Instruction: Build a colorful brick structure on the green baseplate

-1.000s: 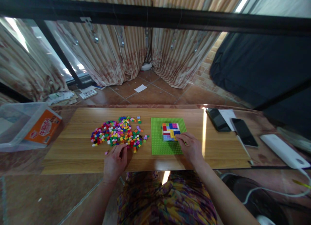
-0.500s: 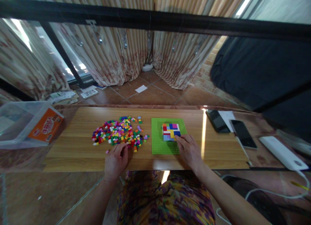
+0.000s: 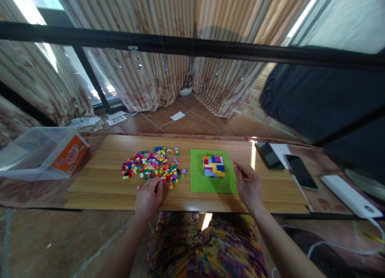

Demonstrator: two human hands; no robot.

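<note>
A block of many-coloured toy bricks (image 3: 213, 166) is built up on a green baseplate (image 3: 197, 184), with a yellow brick (image 3: 221, 174) at its near right corner. Just past the plate's right edge is my right hand (image 3: 249, 186), off the bricks, its fingers loosely bent and apart with nothing seen in them. My left hand (image 3: 148, 198) rests at the near edge of a heap of loose small bricks (image 3: 153, 162). Its fingers are curled together, and whatever they may hold is hidden. A lone pink brick (image 3: 138, 187) lies beside that hand.
The wooden board (image 3: 99, 182) carries the bricks and baseplate. On the left stands a clear plastic bin (image 3: 39, 150) with an orange label. To the right lie two dark phones (image 3: 300, 172), a white paper (image 3: 281, 152) and a white power strip (image 3: 350, 196) with a cable.
My right hand has come off the block's near right corner and moved right, past the baseplate's edge. The left hand stays by the loose bricks. The whole view has tilted up slightly.
</note>
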